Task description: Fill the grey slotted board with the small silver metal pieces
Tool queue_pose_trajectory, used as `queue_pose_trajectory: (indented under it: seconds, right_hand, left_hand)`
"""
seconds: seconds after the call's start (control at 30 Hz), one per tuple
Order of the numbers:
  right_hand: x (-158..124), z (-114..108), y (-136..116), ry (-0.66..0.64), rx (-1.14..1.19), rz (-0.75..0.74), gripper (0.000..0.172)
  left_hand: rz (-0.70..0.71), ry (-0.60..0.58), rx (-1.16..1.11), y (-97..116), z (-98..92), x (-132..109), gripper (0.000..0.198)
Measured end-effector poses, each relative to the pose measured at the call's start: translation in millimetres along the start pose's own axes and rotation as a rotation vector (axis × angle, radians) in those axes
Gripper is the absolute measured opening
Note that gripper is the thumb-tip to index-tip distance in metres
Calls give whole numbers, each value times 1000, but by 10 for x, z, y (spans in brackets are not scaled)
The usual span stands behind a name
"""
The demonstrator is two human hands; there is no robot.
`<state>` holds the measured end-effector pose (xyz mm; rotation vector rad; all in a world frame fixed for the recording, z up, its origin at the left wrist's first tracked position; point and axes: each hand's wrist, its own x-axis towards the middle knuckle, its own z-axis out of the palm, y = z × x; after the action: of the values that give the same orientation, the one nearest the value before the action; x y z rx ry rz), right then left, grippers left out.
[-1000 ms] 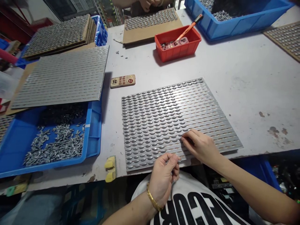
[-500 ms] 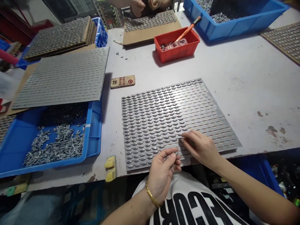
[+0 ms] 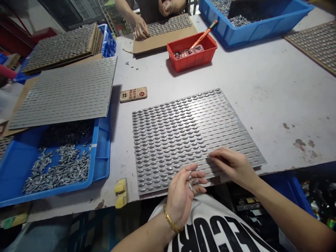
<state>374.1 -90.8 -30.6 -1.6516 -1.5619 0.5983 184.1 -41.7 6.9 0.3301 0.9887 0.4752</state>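
Note:
My left hand [image 3: 181, 189] is palm up near the front edge of a grey ridged plate [image 3: 225, 122]. Several small pointed oval metal pieces [image 3: 191, 186] lie on its half-curled fingers. Close by on the right, my right hand [image 3: 231, 162] pinches thumb and forefinger together at the plate, beside the end of a row. What lies between those fingertips is too small to make out. Rows of the same oval pieces [image 3: 162, 140] cover the plate's left part, while its right part shows bare ridges.
A blue bin [image 3: 101, 150] of loose pieces stands left, with another ridged plate [image 3: 68, 91] over it. Beyond are a phone-like bar [image 3: 133, 94], a red box [image 3: 193, 56] and a large blue bin [image 3: 257, 31]. A yellow block [image 3: 120, 193] lies at the front edge. A co-worker's hand [image 3: 141, 29] touches a board opposite.
My left hand's fingers have opened, baring the metal pieces. My right hand has shifted slightly right along the plate. The co-worker's hand has come down onto their board.

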Motion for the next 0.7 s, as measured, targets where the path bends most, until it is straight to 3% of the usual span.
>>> queue_pose_trajectory:
  seconds: [0.2, 0.4, 0.7]
  right_hand:
    - [75, 79, 69, -21, -111, -46, 14]
    - [82, 100, 74, -34, -250, -53, 14]
    - [67, 81, 64, -33, -264, -39, 16]
  left_hand:
    - [-3, -33, 27, -22, 8, -33, 13]
    - [0, -23, 139, -35, -52, -28, 21]
    - [40, 16, 82, -20, -131, -66, 24]
